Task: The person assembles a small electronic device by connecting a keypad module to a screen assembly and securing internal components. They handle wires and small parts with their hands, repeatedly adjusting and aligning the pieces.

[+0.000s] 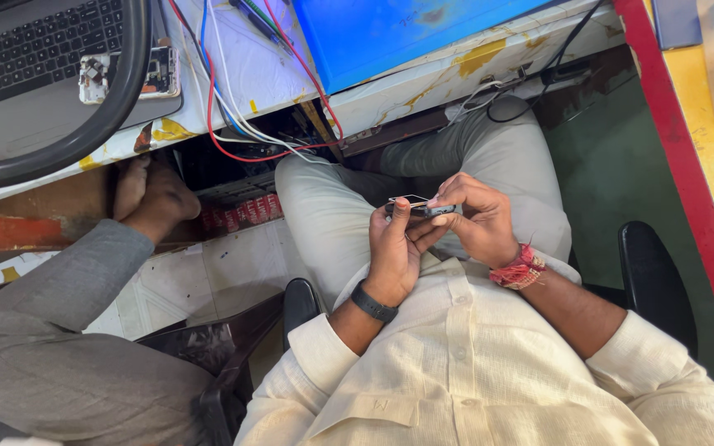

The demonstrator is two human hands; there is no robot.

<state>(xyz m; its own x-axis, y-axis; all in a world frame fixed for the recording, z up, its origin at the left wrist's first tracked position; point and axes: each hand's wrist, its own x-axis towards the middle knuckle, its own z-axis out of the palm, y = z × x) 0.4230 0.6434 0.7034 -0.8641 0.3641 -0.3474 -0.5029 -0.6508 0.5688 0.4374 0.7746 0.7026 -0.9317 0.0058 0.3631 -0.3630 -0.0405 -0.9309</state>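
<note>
The person sat with both hands raised over the lap, working on a small dark phone (pixel 423 206) held between them. The left hand (pixel 397 248), a black band at its wrist, was clenched around the phone's near end, thumb pressed on top. The right hand (pixel 477 219), with a red thread bracelet at its wrist, pinched the other end, its fingertips (pixel 438 201) touching a thin pale panel (pixel 411 199) that sat slightly tilted on the phone's upper face. The phone hung above the grey trousers (pixel 332 206), well apart from the surface (pixel 423 83) ahead. On that surface lay a laptop (pixel 35 41), a blue mat (pixel 390 29) and red, white and blue wires (pixel 225 107). Another person's bare foot (pixel 152 196) rested on a ledge beneath the surface.
</note>
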